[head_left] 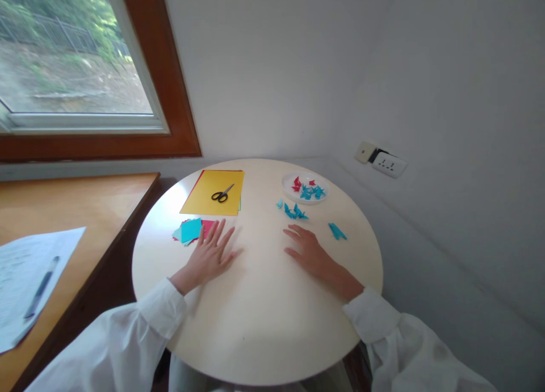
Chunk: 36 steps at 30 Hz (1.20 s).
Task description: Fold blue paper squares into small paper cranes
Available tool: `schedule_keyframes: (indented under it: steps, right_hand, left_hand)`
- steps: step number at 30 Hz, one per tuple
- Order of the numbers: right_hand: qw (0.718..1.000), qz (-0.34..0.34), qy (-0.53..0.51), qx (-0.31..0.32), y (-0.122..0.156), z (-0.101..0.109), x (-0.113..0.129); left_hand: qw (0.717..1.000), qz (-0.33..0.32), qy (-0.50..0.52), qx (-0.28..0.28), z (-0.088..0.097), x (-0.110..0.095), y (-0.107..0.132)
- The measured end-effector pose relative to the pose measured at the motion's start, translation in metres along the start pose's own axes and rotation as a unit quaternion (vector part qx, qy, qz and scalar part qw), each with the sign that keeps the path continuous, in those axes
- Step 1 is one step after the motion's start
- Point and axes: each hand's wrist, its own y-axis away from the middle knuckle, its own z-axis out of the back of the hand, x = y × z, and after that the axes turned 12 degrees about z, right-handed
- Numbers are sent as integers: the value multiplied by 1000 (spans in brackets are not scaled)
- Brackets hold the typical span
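Two hands, left hand (208,258) and right hand (311,254): palms down, fingers apart, nothing visibly gripped.
Paper squares (191,230): loose stack by left fingertips; contact unclear.
Folded blue piece (337,231): on round table (264,324), right of right hand; long axis slants far-left to near-right, forked end toward near right.
Blue folded figures (294,212): just beyond right fingertips.

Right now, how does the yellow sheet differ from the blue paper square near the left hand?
The yellow sheet is much larger than the blue square. Scissors lie on the yellow sheet, while the blue square carries none. The yellow sheet lies farther from the person; the blue square is closer, by the left hand. Both lie on top of other coloured paper.
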Motion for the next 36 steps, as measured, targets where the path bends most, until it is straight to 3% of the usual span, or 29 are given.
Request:
schedule_keyframes:
  steps: [4,8,11,29,33,36]
  right_hand:
    - [992,68,47,92,-17,14,16]
    - [984,75,51,153,-19,10,21]
    - [983,63,53,162,-13,-1,19]
    - [989,73,61,112,-8,-10,18]
    - [996,76,20,37,-10,-13,8]
    - [998,18,10,-52,-18,-9,-11]
  left_hand:
    - [994,-105,32,-2,4,-25,-14]
    - [991,-112,31,66,-8,-33,-17]
    - [989,-111,38,90,-16,-31,-15]
    - [987,-105,61,103,-14,-31,-15]
    - [987,-91,108,77,-15,-29,-13]
    - [985,-20,171,17,-16,-25,-12]
